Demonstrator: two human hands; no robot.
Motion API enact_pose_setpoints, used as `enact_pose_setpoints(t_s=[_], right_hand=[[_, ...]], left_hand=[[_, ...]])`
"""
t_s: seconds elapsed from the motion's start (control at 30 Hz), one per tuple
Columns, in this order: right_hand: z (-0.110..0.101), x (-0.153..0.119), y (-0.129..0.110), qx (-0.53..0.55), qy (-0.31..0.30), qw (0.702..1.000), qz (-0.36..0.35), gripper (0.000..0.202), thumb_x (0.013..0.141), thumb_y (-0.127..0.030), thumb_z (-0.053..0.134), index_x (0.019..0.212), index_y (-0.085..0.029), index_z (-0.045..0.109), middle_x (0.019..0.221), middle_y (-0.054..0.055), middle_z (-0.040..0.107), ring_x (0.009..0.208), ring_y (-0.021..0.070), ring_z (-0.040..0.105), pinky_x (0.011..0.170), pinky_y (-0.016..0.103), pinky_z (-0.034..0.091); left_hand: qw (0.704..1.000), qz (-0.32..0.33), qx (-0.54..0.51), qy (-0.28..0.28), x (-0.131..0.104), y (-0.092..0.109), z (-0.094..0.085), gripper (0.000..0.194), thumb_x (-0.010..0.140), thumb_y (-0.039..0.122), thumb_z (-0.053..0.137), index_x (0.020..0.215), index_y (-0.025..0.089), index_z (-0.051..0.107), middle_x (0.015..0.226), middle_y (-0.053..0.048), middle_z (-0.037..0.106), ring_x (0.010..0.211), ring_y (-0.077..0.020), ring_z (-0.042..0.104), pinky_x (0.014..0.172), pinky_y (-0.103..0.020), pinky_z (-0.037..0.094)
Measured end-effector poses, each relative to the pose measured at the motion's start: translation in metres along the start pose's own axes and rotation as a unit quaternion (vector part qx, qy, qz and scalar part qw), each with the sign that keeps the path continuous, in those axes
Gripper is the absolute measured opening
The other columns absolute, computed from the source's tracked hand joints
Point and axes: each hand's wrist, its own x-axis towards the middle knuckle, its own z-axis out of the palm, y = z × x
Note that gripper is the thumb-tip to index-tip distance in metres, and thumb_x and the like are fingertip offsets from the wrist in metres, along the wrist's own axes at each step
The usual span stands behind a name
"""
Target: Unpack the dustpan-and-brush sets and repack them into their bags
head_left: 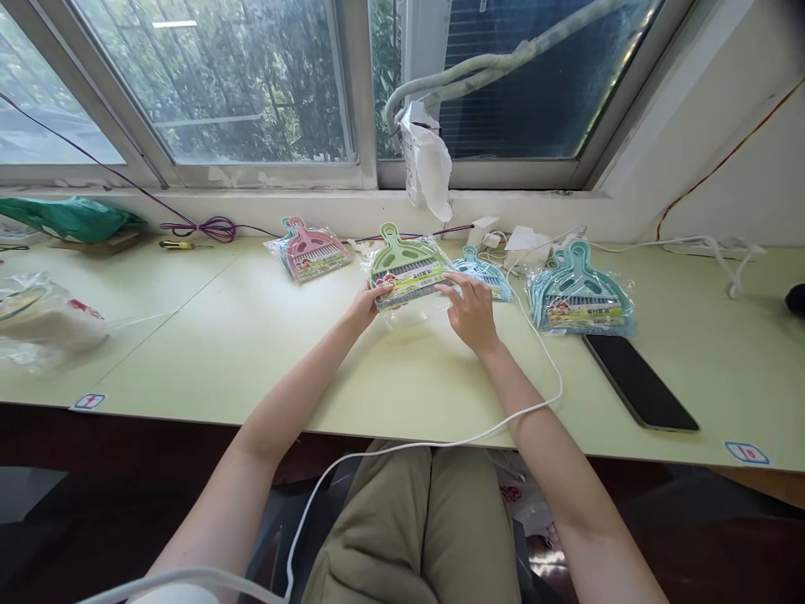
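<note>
Between both hands, above the table, is a green dustpan and brush set (402, 262) in clear plastic wrap with a printed label. My left hand (366, 307) grips its lower left corner, thumb on the front. At its right edge, my right hand (471, 312) has its fingers bent against the label and the wrap. Behind the right hand lies a wrapped blue dustpan set (483, 273), partly hidden. Pink dustpan sets (311, 250) in wrap lie to the left. On the right sits a pile of wrapped teal dustpan sets (582, 289).
A black phone (640, 382) lies at the right of the pale table (251, 352). A white cable (552, 369) runs across my right forearm. At the left are a clear plastic bag (50, 323), a green bag (75, 218) and a yellow-handled screwdriver (177, 245).
</note>
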Motion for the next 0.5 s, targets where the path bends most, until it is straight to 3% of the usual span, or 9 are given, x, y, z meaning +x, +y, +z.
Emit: enact_pose_setpoints(t_s=[0.23,0.37,0.5], right_hand=[[0.002,0.004,0.011,0.072,0.066,0.993,0.066,0.044,0.093,-0.022,0.053,0.137,-0.029,0.054,0.147,0.007,0.051,0.142,0.0265,0.037,0.111,0.047,0.032],[0.009,0.007,0.02,0.164,0.073,0.981,0.08,0.02,0.094,-0.033,0.057,0.107,-0.031,0.073,0.13,0.003,0.065,0.132,0.0281,0.049,0.108,0.048,0.036],[0.013,0.007,0.023,0.237,0.072,0.965,0.091,0.022,0.095,-0.037,0.055,0.093,-0.03,0.077,0.114,0.002,0.072,0.114,0.0256,0.061,0.102,0.046,0.041]], left_hand=[[0.999,-0.042,-0.014,-0.007,0.002,0.0,-0.005,0.047,0.069,0.015,0.071,0.114,0.016,0.058,0.101,-0.008,0.074,0.083,-0.0242,0.073,0.078,-0.039,0.061],[0.996,-0.076,-0.018,-0.032,0.001,0.002,-0.007,0.044,0.069,0.013,0.069,0.112,0.014,0.059,0.102,-0.009,0.074,0.081,-0.0206,0.072,0.069,-0.031,0.062],[0.994,-0.096,0.001,-0.045,0.001,0.002,-0.01,0.043,0.071,0.012,0.068,0.113,0.013,0.057,0.102,-0.01,0.073,0.075,-0.0196,0.072,0.059,-0.028,0.061]])
